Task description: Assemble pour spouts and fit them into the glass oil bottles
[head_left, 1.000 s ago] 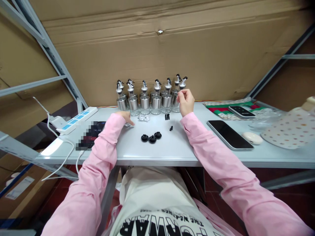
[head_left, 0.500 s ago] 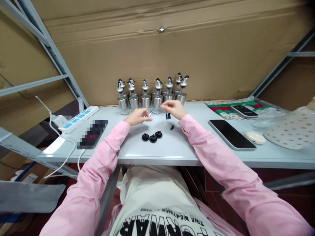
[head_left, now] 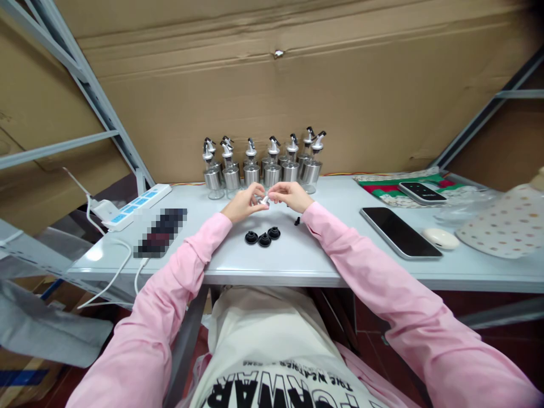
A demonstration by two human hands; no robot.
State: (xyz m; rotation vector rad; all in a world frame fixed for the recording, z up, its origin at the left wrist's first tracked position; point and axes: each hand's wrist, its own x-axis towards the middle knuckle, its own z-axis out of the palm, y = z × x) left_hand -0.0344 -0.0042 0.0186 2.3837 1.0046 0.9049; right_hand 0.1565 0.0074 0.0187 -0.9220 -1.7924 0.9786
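Over the middle of the table, my left hand (head_left: 244, 204) pinches a small white-silver piece (head_left: 264, 200) between thumb and fingers. My right hand (head_left: 294, 196) meets it from the other side, its fingertips closed together at the piece's end. Whatever those right fingertips hold is too small to make out. Nearer the table's front edge lie three round black caps (head_left: 264, 239) close together. Tiny black parts (head_left: 297, 221) rest just below the right hand. That hand mostly covers some other small black pieces.
Several glass-and-steel oil bottles (head_left: 272, 173) with pourer spouts stand along the cardboard wall (head_left: 255, 90). To the left are a power strip (head_left: 140, 205) and a charging phone (head_left: 164, 232). A black-screened phone (head_left: 399, 232), a white round case (head_left: 441, 238) and a green-red cloth (head_left: 382, 190) lie to the right.
My right hand has moved left and down to meet the left hand at the white-silver piece. My left hand has shifted slightly right. The caps and bottles have stayed put.
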